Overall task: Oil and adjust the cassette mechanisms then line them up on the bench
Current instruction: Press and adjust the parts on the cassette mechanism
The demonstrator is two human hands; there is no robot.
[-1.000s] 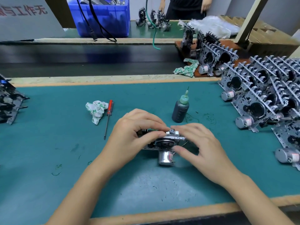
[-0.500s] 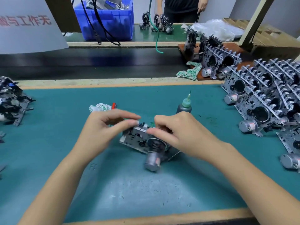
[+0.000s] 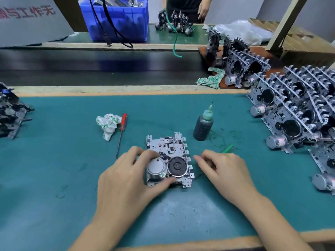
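Observation:
A metal cassette mechanism (image 3: 168,147) lies flat on the green bench mat (image 3: 54,169), motor and black flywheel facing up. My left hand (image 3: 125,180) grips it, fingers over the silver motor and thumb on the near edge. My right hand (image 3: 226,171) sits just right of the mechanism with curled fingers, holding a thin tool whose green end (image 3: 227,148) pokes out behind it. The dark oil bottle (image 3: 203,125) with a green nozzle stands upright behind the mechanism. Several mechanisms (image 3: 293,120) stand lined up on the right side of the bench.
A red-handled screwdriver (image 3: 122,127) and a crumpled rag (image 3: 107,124) lie to the left of the mechanism. More mechanisms (image 3: 10,115) sit at the left edge. A black conveyor belt (image 3: 90,66) runs behind the bench, with a blue bin (image 3: 117,20) and a person (image 3: 203,8) beyond it.
The mechanism was held tilted between both hands; now it lies flat, motor up. My right hand has come off it to the right, while the left still holds it.

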